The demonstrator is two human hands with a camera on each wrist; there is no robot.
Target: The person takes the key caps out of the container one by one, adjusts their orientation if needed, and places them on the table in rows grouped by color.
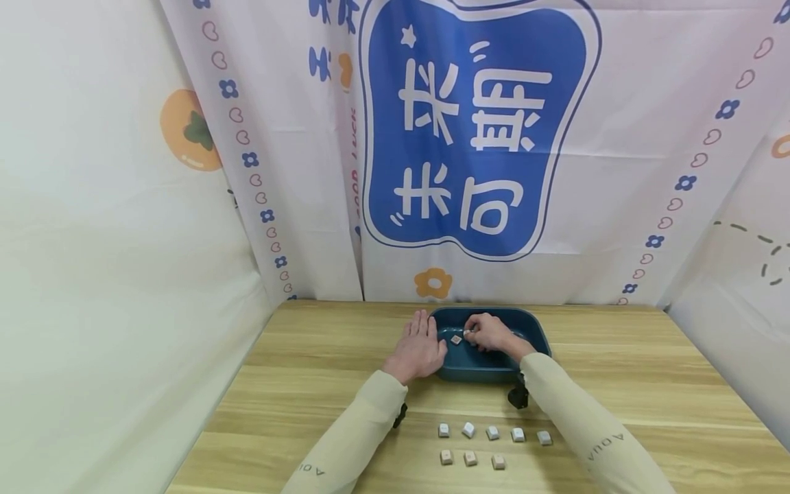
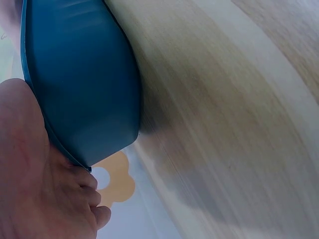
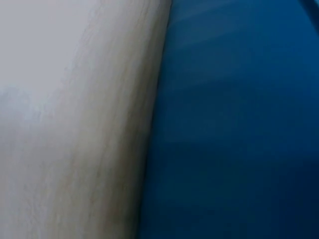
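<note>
Placing: right hand (image 1: 490, 334) pinches a small white keycap over the dark blue plastic basin (image 1: 531, 329), beside a beige keycap (image 1: 456, 339) lying inside.
Left hand (image 1: 420, 348): flat, fingers straight, steadying the basin's left wall on the wooden worktop (image 1: 617, 370).
Next: probably releasing, then fetching from the near keycap rows (image 1: 492, 433).

head view high and forward-down; wrist views close against shared blue tray (image 1: 487, 370).
</note>
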